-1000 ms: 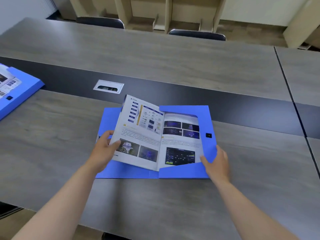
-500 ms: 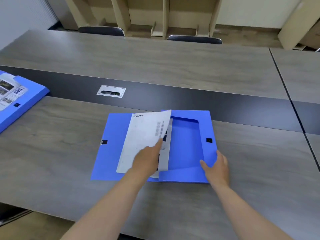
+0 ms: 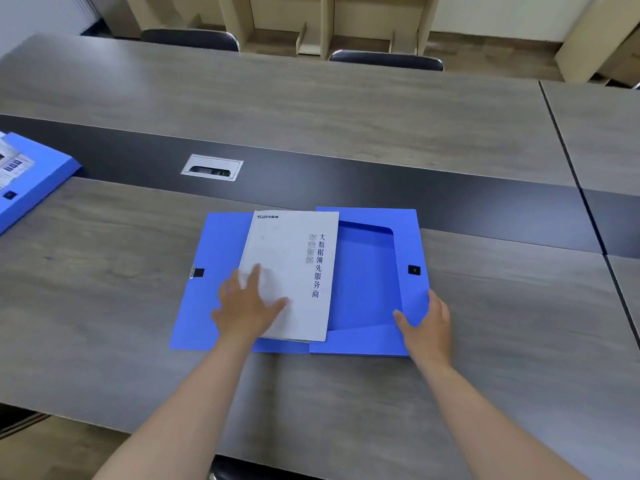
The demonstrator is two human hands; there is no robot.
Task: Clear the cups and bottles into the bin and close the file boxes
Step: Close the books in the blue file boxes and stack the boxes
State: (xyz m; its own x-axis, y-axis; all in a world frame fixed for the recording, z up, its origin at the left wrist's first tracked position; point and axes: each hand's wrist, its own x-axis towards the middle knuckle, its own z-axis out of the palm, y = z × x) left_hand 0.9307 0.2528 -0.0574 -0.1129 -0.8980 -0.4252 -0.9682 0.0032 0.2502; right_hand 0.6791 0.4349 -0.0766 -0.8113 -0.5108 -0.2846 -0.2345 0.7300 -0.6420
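A blue file box (image 3: 370,271) lies open and flat on the grey table in front of me. A closed white booklet (image 3: 294,268) with dark printed characters rests over the box's middle. My left hand (image 3: 247,303) lies flat on the booklet's lower left part, fingers spread. My right hand (image 3: 427,323) holds the box's lower right edge, thumb on the inner face. A second blue file box (image 3: 38,178) lies open at the far left with printed pages in it. No cups, bottles or bin are in view.
A metal cable port (image 3: 212,167) sits in the dark strip across the table. Two dark chair backs (image 3: 386,60) stand beyond the far edge. A seam (image 3: 571,161) splits off another table section at the right.
My left hand has folded the open booklet shut and pressed it flat on the box. My right hand has stayed on the box's right edge.
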